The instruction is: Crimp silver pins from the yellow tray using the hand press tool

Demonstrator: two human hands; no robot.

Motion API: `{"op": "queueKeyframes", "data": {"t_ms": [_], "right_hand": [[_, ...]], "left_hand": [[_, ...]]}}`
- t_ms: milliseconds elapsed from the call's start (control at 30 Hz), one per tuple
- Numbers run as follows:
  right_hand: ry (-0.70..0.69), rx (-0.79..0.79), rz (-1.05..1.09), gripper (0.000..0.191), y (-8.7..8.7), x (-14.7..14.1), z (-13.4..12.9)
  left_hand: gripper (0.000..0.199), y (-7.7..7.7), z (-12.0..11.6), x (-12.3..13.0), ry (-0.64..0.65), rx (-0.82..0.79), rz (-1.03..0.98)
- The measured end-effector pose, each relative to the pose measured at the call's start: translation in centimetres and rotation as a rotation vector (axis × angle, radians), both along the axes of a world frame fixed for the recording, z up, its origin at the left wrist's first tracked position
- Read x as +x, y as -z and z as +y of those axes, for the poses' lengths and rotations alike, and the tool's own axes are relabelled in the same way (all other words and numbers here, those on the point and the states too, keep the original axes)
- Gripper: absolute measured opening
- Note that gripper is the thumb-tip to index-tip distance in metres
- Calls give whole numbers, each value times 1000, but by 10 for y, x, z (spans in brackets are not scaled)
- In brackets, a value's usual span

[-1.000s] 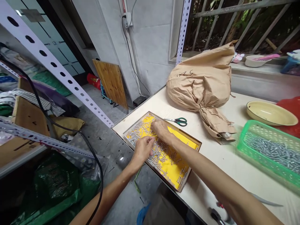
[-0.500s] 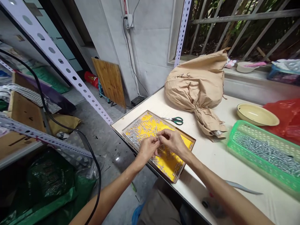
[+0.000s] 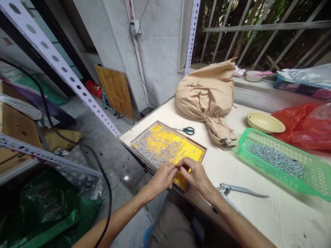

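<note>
My left hand point(image 3: 163, 176) and my right hand point(image 3: 194, 172) meet over the near edge of a shallow tray point(image 3: 206, 154) with a yellow bottom. Fingers of both hands are pinched together, tip to tip; whatever lies between them is too small and too covered to make out. Many small silvery metal pieces point(image 3: 165, 146), like screws or short pins, lie scattered over the tray's far and left parts. The near right corner of the tray is partly hidden by my hands.
Behind the tray lie green-handled scissors point(image 3: 188, 130) and a tied brown paper sack point(image 3: 207, 93). To the right are grey-handled pliers or cutters point(image 3: 243, 190), a green basket point(image 3: 279, 182) of metal pieces, a cream bowl point(image 3: 266, 122) and a red bag point(image 3: 305, 125). A perforated post point(image 3: 74, 82) slants at left.
Both joined hands have moved down toward the tray's near edge, uncovering the metal pieces in its middle. The view has shifted, and more of the pliers or cutters shows.
</note>
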State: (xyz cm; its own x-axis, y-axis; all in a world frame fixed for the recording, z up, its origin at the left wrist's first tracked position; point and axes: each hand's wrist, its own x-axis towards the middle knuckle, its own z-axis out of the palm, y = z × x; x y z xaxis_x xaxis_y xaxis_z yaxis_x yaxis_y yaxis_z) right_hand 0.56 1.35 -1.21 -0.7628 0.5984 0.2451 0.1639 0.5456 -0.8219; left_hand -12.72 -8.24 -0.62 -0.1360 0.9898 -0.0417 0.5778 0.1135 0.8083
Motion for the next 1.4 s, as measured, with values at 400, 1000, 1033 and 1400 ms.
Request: {"op": "queueKeyframes", "data": {"t_ms": [400,1000,1033,1400], "right_hand": [[107,256,-396,25,-8,-28,45],[62,253,-428,20,1,-44,48],[70,225,-363,21,2,-45,48],[130,-386,-81,24,21,-61,51]], "left_hand": [[30,-6,10,-29,-254,120,349],[18,2,35,-52,-222,-87,762],[17,2,37,-52,-225,-95,756],[12,2,54,-57,-269,-193,605]]}}
